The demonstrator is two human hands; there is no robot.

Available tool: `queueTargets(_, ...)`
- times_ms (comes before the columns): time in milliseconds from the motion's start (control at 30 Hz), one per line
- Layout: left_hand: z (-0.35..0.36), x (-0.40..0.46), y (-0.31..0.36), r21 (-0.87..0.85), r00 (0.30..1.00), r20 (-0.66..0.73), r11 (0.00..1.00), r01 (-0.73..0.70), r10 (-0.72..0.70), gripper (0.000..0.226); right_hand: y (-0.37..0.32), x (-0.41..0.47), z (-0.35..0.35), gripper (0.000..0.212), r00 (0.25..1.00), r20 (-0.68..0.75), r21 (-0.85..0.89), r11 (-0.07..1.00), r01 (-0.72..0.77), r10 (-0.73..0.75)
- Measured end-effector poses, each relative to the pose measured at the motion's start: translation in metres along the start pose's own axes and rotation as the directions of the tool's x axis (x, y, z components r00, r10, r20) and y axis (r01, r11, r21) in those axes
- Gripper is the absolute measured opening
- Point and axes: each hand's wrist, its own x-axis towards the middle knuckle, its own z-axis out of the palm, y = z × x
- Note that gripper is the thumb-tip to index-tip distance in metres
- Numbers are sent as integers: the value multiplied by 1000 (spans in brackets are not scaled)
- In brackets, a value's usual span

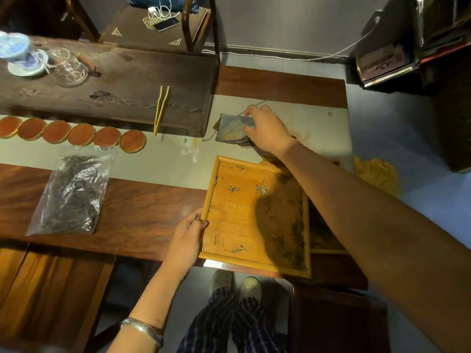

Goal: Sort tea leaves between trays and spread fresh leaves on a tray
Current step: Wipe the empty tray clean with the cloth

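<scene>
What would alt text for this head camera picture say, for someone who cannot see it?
A person's left hand grips the left rim of a light wooden tray holding scattered tea leaves, while the right hand reaches beyond it to a folded cloth. On the wooden table lie a plastic bag of dark leaves, a row of round coasters and tongs.

Six round coasters (81,134), two trays (254,215), one bag of leaves (71,194), one pair of tongs (160,109).
</scene>
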Motion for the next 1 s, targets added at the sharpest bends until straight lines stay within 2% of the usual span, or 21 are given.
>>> queueTargets(133,-2,6,-7,-30,1000,-23,999,19,-20,44,-3,31,36,48,992,75,-99,991,-92,100)
queueTargets(233,-6,9,-13,-28,999,-23,999,33,-33,41,3,42,62,56,989,84,-208,973,-102,122)
queueTargets(400,-10,8,-19,-43,997,-20,997,70,-70,41,17,45,83,40,999,-7,-431,902,-33,33)
queueTargets(567,-11,8,-16,-26,998,1,998,61,-61,41,27,35,74,31,998,16,-437,898,60,-59)
queueTargets(667,-8,8,-11,-21,999,14,999,50,-50,41,27,19,52,30,997,-68,-307,952,4,-26)
queueTargets(767,-2,5,-6,-14,999,30,999,32,-32,39,26,-5,22,29,980,-187,-10,998,-67,64)
queueTargets(900,9,-3,3,-2,999,53,1000,14,-14,39,26,-52,-18,14,975,-206,302,953,-13,78)
queueTargets(1000,15,-9,9,16,997,76,1000,10,-12,38,23,-95,-39,14,976,-196,511,860,20,94)
